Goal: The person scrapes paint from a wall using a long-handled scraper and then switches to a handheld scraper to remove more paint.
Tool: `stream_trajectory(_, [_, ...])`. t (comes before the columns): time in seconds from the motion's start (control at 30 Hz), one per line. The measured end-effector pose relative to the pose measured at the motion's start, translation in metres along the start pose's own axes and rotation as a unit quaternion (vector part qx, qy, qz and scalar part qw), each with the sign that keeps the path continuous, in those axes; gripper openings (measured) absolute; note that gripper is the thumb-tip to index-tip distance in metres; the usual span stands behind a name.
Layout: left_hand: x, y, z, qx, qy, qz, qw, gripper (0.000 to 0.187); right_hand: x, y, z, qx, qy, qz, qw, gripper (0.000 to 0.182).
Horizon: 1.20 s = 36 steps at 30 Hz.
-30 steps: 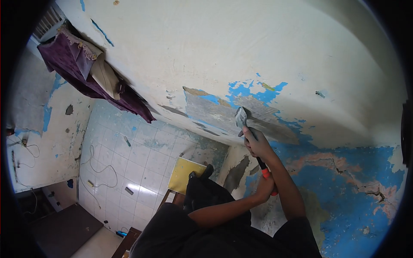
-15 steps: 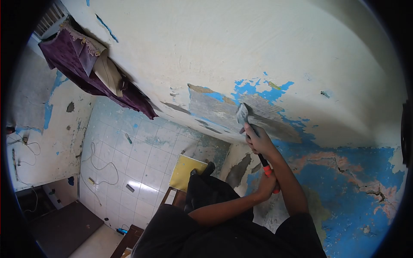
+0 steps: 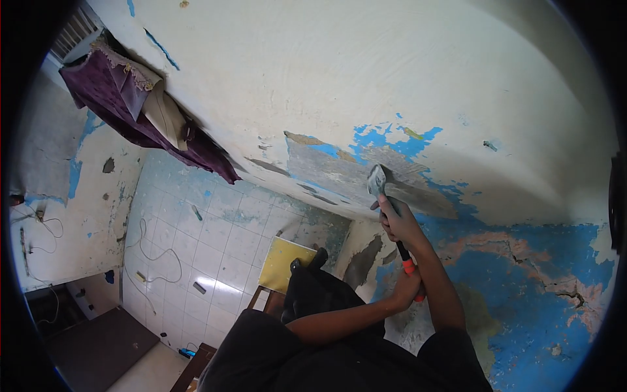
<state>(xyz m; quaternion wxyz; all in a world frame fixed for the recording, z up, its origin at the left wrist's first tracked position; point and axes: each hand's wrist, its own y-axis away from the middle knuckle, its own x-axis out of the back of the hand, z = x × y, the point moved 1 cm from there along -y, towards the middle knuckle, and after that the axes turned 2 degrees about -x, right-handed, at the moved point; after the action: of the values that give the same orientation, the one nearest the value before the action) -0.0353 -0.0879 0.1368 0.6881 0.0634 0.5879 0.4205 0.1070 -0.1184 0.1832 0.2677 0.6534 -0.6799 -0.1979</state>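
A long-handled tool with a grey metal head, dark shaft and red-orange grip slants up against the wall. My right hand is wrapped round the shaft just below the head. Lower down, my left hand is closed on the red-orange grip, partly behind my right forearm. The head lies over a bare grey patch edged with blue paint and cream paint. Whether its edge touches the wall cannot be told.
Purple cloth hangs at the upper left. Below are a tiled floor with a loose cable, a yellow board by my foot, and a dark brown panel. Cracked blue wall is at the right.
The tool's head has moved slightly right and down across the grey patch, and both hands have shifted down a little with it. Both keep their hold.
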Motion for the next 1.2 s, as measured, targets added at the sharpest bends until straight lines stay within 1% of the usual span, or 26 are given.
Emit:
stream_trajectory(0.07, [0.003, -0.010, -0.002, -0.025, 0.017, 0.016, 0.999, 0.017, -0.007, -0.005, -0.004, 0.011, 0.008, -0.008, 1.000, 0.041])
stream_trajectory(0.1, [0.002, -0.009, -0.002, -0.022, 0.011, 0.015, 1.000, 0.017, -0.008, -0.006, -0.005, 0.014, 0.014, -0.012, 1.000, 0.041])
stream_trajectory(0.2, [0.000, -0.002, 0.000, -0.011, 0.004, 0.012, 1.000, 0.017, 0.000, 0.003, 0.000, -0.012, 0.000, 0.003, 1.000, 0.041])
stream_trajectory(0.27, [-0.003, 0.002, 0.000, -0.009, 0.021, 0.006, 1.000, 0.017, -0.006, -0.002, -0.008, 0.002, 0.017, -0.003, 1.000, 0.041])
stream_trajectory(0.4, [0.001, -0.002, 0.003, -0.023, -0.003, -0.003, 1.000, 0.020, -0.003, 0.000, -0.002, 0.006, 0.012, -0.003, 1.000, 0.042])
stream_trajectory(0.5, [0.001, -0.002, -0.002, -0.024, 0.007, -0.006, 1.000, 0.019, -0.004, 0.001, -0.005, -0.022, 0.002, -0.008, 1.000, 0.042])
stream_trajectory(0.57, [0.006, -0.008, -0.002, -0.021, 0.018, -0.023, 0.999, 0.016, -0.006, -0.001, -0.005, -0.015, 0.004, -0.010, 1.000, 0.042])
stream_trajectory(0.67, [0.001, 0.000, -0.002, -0.014, 0.017, -0.017, 1.000, 0.016, -0.001, 0.001, 0.002, -0.001, 0.002, -0.004, 1.000, 0.043])
stream_trajectory(0.8, [0.005, -0.004, 0.008, -0.048, -0.011, -0.014, 0.999, 0.015, -0.012, -0.009, -0.010, 0.032, 0.030, -0.011, 0.999, 0.043])
stream_trajectory(0.87, [0.004, -0.007, 0.023, -0.079, -0.032, -0.002, 0.996, 0.016, -0.012, -0.007, -0.015, 0.033, 0.015, -0.025, 0.999, 0.043])
stream_trajectory(0.93, [0.010, -0.008, 0.017, -0.069, -0.027, -0.017, 0.997, 0.018, -0.012, -0.008, -0.016, 0.032, -0.006, -0.029, 0.999, 0.042])
stream_trajectory(0.97, [0.016, -0.008, 0.011, -0.062, -0.023, -0.024, 0.998, 0.019, -0.009, -0.008, -0.005, 0.024, -0.020, -0.024, 0.999, 0.042])
stream_trajectory(1.0, [0.027, -0.011, 0.003, -0.064, -0.057, -0.006, 0.996, 0.020, -0.007, -0.008, 0.007, 0.016, -0.035, -0.020, 0.999, 0.042])
stream_trajectory(1.07, [0.056, -0.024, -0.012, -0.067, -0.128, 0.026, 0.989, 0.024, -0.009, -0.013, 0.028, 0.040, -0.085, -0.002, 0.996, 0.039])
stream_trajectory(1.1, [0.068, -0.028, -0.008, -0.065, -0.190, 0.044, 0.979, 0.025, -0.010, -0.018, 0.036, 0.055, -0.108, 0.007, 0.993, 0.039])
stream_trajectory(1.17, [0.096, -0.024, 0.012, -0.061, -0.311, 0.084, 0.945, 0.028, -0.021, -0.031, 0.051, 0.081, -0.095, 0.037, 0.991, 0.037])
stream_trajectory(1.2, [0.103, -0.018, 0.022, -0.082, -0.338, 0.103, 0.932, 0.030, -0.029, -0.033, 0.050, 0.094, -0.091, 0.053, 0.990, 0.037])
